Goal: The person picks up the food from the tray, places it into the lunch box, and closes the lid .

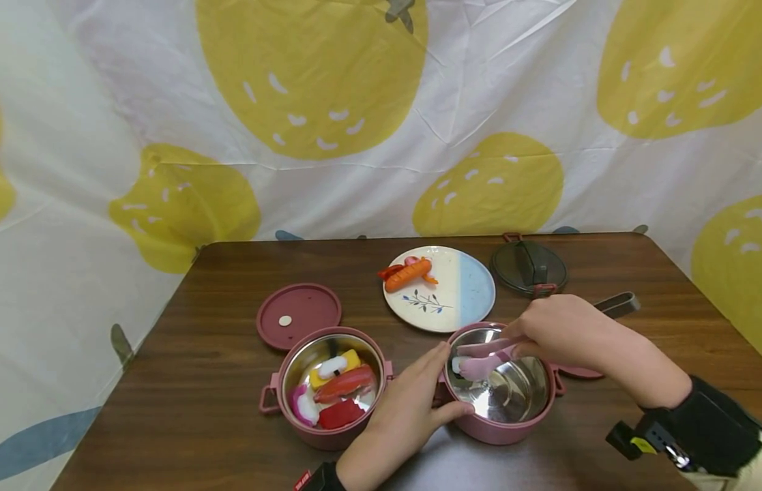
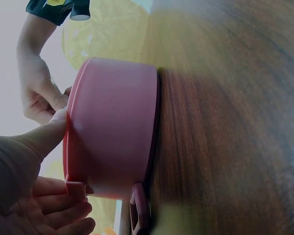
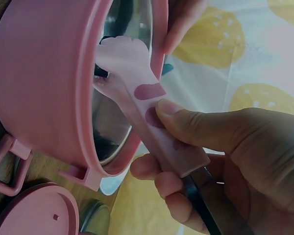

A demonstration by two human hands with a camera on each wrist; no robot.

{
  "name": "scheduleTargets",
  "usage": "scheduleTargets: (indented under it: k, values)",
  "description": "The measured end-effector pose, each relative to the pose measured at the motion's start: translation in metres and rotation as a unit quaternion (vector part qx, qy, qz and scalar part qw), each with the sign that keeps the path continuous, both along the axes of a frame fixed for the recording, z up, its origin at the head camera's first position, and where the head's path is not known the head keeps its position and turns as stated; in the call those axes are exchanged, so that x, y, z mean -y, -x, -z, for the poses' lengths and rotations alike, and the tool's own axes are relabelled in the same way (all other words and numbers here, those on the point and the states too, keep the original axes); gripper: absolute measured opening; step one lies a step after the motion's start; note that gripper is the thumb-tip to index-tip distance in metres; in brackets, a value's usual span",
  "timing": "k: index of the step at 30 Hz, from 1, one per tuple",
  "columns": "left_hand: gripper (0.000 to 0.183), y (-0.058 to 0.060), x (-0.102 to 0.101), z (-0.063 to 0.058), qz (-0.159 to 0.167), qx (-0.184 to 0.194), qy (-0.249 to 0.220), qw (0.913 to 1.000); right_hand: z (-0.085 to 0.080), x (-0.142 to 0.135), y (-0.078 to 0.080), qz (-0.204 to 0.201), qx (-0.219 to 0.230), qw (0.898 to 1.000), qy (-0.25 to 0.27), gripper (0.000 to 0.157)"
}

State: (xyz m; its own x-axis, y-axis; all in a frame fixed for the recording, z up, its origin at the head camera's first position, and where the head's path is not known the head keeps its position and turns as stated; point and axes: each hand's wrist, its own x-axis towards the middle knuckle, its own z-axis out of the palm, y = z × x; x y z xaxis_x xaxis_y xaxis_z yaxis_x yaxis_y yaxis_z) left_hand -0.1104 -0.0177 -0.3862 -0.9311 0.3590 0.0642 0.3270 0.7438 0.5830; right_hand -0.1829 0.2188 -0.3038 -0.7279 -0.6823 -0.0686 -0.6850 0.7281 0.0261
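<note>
My right hand [image 1: 549, 331] grips pink tongs [image 3: 157, 117], thumb on one arm and fingers curled under the other. Their metal handle end [image 1: 620, 304] shows behind the wrist. Reaching down into the right pink pot [image 1: 497, 433], the tips hold a small whitish piece [image 1: 459, 365], mostly hidden by them. My left hand [image 1: 411, 399] rests against that pot's left side, with the thumb on the near rim and straight fingers by the left handle. Left of it stands another pink pot [image 1: 325, 440] with toy food pieces [image 1: 345, 383] inside.
Behind the pots, a plate [image 1: 417, 317] carries a toy carrot sausage shape [image 1: 408, 274] and other small pieces. A maroon lid [image 1: 310, 310] lies at the back left, a dark lid [image 1: 518, 266] at the back right. Another pink lid [image 3: 39, 213] lies beside the right pot.
</note>
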Motion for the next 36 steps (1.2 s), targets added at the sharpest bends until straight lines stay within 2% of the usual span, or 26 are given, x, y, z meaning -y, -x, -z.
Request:
scheduleTargets:
  k: [11, 19, 24, 26, 31, 36]
  values:
    - [0.081, 0.0, 0.0, -0.001, -0.002, -0.003, 0.0, 1.0, 0.001, -0.001, -0.002, 0.012, 0.014, 1.0, -0.021, 0.025]
    - [0.081, 0.0, -0.001, -0.001, -0.002, -0.01, 0.004, 0.9999, 0.001, -0.002, -0.003, 0.003, 0.01, 0.999, -0.04, 0.032]
    - [0.081, 0.0, -0.001, -0.002, -0.001, -0.004, 0.005, 1.0, 0.0, -0.002, -0.003, -0.001, 0.015, 0.999, -0.045, 0.034]
    - [0.081, 0.001, -0.001, -0.002, -0.001, 0.001, 0.003, 1.0, -0.001, -0.003, -0.004, 0.009, 0.027, 0.999, -0.04, 0.036]
    - [0.081, 0.002, -0.002, -0.002, 0.0, 0.01, 0.006, 0.9999, -0.014, -0.005, -0.006, 0.043, 0.055, 0.997, -0.018, 0.043]
    - [0.082, 0.002, -0.002, -0.001, -0.002, 0.009, 0.01, 0.9999, -0.041, -0.003, -0.006, 0.047, 0.028, 0.998, -0.018, 0.042]
